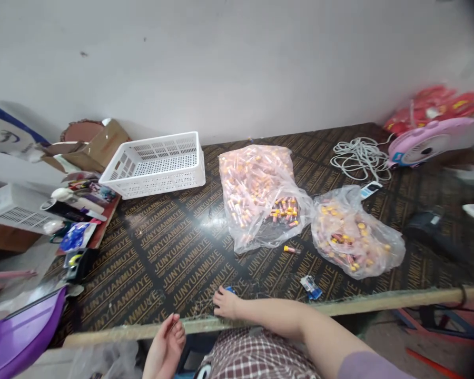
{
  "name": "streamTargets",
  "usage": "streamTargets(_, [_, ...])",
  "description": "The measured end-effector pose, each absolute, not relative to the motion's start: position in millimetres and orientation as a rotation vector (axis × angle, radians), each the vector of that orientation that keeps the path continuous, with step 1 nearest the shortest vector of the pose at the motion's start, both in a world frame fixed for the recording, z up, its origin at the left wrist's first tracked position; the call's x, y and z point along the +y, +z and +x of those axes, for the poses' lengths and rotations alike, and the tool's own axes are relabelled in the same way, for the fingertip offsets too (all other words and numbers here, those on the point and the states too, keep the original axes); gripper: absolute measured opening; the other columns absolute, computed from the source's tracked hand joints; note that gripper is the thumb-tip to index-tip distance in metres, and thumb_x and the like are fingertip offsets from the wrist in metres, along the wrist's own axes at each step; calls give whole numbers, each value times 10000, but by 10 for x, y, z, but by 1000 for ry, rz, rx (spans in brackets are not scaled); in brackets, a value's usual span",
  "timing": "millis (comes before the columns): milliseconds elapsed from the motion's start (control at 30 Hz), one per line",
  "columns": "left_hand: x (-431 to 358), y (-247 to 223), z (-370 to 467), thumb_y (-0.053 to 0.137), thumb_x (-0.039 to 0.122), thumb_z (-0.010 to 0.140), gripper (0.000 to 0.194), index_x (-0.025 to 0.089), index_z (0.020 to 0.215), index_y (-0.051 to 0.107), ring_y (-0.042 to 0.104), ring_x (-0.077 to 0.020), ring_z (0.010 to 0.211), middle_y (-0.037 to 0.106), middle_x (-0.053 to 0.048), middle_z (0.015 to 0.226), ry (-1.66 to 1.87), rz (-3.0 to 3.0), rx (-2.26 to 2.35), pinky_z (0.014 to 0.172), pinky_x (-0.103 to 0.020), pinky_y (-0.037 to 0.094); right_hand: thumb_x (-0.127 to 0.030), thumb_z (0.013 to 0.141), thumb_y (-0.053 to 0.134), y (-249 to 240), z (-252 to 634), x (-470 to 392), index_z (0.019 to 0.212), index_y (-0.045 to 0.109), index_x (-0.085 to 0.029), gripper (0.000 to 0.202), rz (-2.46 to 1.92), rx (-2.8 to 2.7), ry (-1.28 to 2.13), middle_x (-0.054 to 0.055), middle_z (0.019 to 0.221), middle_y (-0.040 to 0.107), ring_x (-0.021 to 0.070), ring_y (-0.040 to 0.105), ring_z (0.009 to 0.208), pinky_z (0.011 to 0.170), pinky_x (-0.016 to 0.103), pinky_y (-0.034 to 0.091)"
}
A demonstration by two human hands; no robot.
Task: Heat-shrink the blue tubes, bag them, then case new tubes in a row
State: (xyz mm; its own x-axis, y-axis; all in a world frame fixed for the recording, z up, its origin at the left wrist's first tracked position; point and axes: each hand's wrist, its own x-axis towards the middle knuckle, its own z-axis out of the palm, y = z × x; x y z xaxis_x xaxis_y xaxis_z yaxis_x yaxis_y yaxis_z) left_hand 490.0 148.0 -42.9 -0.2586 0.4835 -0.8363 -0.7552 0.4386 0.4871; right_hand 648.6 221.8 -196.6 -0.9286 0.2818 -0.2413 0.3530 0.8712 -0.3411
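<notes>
My left hand [169, 336] is just in front of the table's front edge, fingers curled in and fingertips together; whatever they may hold is too small to make out. My right hand [225, 303] rests on the tabletop at that edge, its fingers a little apart. Right behind its fingers lies a small blue object [230, 289], partly hidden by the hand. Farther right is a small clear and blue packet [311, 287]. A single small tube with a yellow cap [292, 249] lies in front of a large clear bag [256, 184] of similar tubes.
A second bag [355, 231] of yellow-capped pieces sits to the right. At the back left stands a white plastic basket [158, 184]. Coiled white cable [359, 158] and a pink fan [428, 142] are at the back right. A purple dustpan [27, 334] is at the lower left.
</notes>
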Motion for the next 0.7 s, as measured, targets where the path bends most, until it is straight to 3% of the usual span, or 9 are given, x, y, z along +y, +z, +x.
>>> streamTargets(133, [1760,-529,4759,504,95,750,86,136,745,580,473,-59,410,547,3,528,1175,-195,1383,402,-148,370,-266,694,634,-1748,6967,2563,1152,528,-235,472,633,2989,-546,122,1443,294,288,276,1309,982,493,278])
streamTargets(267, [2371,-717,4807,679,105,612,234,157,826,598,552,-99,487,623,-13,631,1085,223,1581,455,-172,393,-121,685,542,-1470,7889,3343,1222,476,-256,558,1664,2738,-380,75,1408,352,220,266,1310,1014,393,248])
streamTargets(367, [2979,-879,5196,735,91,505,247,153,697,593,549,-120,557,591,4,621,1063,581,1618,501,-181,368,-114,733,486,-1354,8671,3982,1262,438,-116,531,2104,2472,-207,220,1381,330,336,257,1293,978,506,240])
streamTargets(467, [3545,-1036,5901,713,98,505,211,179,641,574,535,-162,697,559,7,661,1007,1097,1607,647,-226,385,-93,766,443,-1426,9211,4517,1207,500,-109,445,2149,2436,-197,219,1242,488,326,402,1194,952,483,281])
streamTargets(533, [3858,-1175,6424,698,91,507,280,196,741,587,524,-199,824,572,-24,804,950,1382,1580,745,-262,369,-83,766,449,-1564,9374,4799,1128,568,-147,386,2045,2513,-255,167,1134,581,277,482,1121,947,420,314])
streamTargets(633, [4224,-1410,7041,635,0,494,436,198,877,572,498,-230,911,554,-66,920,890,1559,1535,806,-290,334,-82,746,486,-1805,9425,5102,1103,590,-189,387,1853,2654,-340,104,1163,587,224,480,1140,968,354,319])
streamTargets(700, [4391,-1490,7244,568,-30,534,413,201,877,554,498,-216,857,546,-60,865,943,1478,1582,787,-288,328,-100,767,474,-1929,9412,5215,1189,532,-183,435,1818,2702,-354,104,1274,511,227,409,1217,1004,372,289])
